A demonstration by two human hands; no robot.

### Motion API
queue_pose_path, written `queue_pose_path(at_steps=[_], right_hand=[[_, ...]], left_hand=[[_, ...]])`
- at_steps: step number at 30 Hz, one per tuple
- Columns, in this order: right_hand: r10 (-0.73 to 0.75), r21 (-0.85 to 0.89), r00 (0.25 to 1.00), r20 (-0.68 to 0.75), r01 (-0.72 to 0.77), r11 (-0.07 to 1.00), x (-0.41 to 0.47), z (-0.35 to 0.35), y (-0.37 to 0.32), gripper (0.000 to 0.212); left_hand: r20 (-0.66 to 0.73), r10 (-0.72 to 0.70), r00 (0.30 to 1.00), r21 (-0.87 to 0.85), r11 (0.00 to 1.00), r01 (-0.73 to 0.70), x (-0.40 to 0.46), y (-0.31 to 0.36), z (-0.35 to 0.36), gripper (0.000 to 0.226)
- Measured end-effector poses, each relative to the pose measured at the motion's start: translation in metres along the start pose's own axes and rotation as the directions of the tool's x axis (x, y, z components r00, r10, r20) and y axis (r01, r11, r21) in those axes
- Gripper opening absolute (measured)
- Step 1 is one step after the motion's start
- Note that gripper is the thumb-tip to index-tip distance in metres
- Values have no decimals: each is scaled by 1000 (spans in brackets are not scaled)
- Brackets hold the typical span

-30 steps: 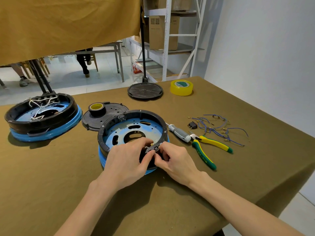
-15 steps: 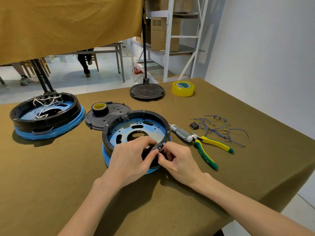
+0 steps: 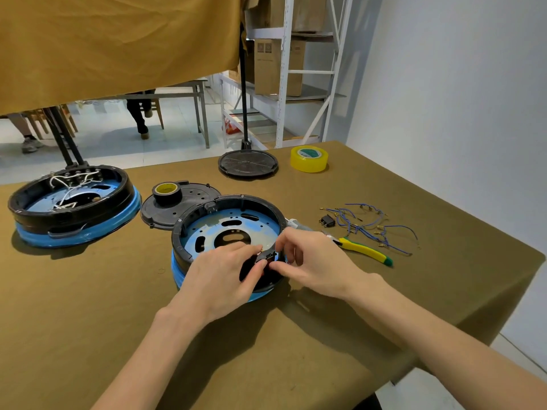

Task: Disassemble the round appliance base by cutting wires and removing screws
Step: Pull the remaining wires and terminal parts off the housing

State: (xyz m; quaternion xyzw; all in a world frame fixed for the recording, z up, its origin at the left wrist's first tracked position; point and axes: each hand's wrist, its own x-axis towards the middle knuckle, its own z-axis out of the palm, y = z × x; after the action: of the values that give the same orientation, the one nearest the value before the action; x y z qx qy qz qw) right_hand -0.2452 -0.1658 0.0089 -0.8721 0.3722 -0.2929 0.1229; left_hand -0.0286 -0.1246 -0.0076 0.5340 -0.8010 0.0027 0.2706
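Observation:
A round appliance base (image 3: 228, 229) with a black rim and a blue inner plate lies on the table in front of me. My left hand (image 3: 219, 276) rests over its near rim, thumb and fingers pinching a small black part (image 3: 268, 257) set in the rim. From the right, my right hand (image 3: 313, 261) pinches the same black part with thumb and forefinger. Cut blue wires (image 3: 370, 226) with brass terminals lie to the right, beside yellow-green pliers (image 3: 365, 251). Behind my right hand a grey screwdriver handle (image 3: 294, 224) shows only partly.
A second base (image 3: 71, 205) with white wires inside sits at the far left. A black cover with a tape roll (image 3: 165, 190) on it lies behind the near base. Farther back are a round stand foot (image 3: 248, 164) and yellow tape (image 3: 309, 158). The table edge runs along the right.
My right hand has risen a little, its fingers spread more over the rim. The black part stays pinched between both hands. The view has shifted slightly.

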Motion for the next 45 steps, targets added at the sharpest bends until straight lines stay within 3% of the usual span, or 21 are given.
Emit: queue_pose_path(at_steps=[3, 6, 9, 17, 31, 36, 38, 41, 45], right_hand=[[-134, -192, 990, 41, 140, 971, 8, -8, -3, 34], [-66, -118, 950, 305, 106, 987, 28, -21, -6, 45], [-24, -173, 873, 487, 123, 977, 50, -23, -8, 42], [-29, 79, 780, 626, -27, 997, 73, -26, 2, 20], [-94, 151, 812, 576, 8, 988, 63, -25, 11, 25], [-84, 116, 800, 594, 18, 993, 66, -26, 7, 26], [-65, 51, 846, 529, 44, 998, 56, -23, 8, 34], [-35, 26, 947, 320, 29, 999, 28, -16, 17, 62], [-57, 34, 977, 204, 52, 998, 9, -5, 19, 62]], left_hand=[[-9, 18, 1000, 80, 997, -17, -1, -1, -4, 53], [-42, -10, 999, 121, 993, 15, -6, -1, -4, 50], [-65, -48, 997, 62, 997, 52, -10, -2, -2, 46], [-83, -63, 995, 50, 996, 68, -13, -1, 2, 48], [-125, -83, 989, 12, 996, 85, -11, 0, 4, 46], [-99, -121, 988, 14, 992, 123, -9, -2, 3, 54], [-50, -175, 983, 20, 984, 176, -4, -2, 2, 58], [119, -248, 962, 13, 969, 248, 11, -6, -1, 53], [336, -278, 900, -231, 902, 365, 33, -6, -5, 21]])
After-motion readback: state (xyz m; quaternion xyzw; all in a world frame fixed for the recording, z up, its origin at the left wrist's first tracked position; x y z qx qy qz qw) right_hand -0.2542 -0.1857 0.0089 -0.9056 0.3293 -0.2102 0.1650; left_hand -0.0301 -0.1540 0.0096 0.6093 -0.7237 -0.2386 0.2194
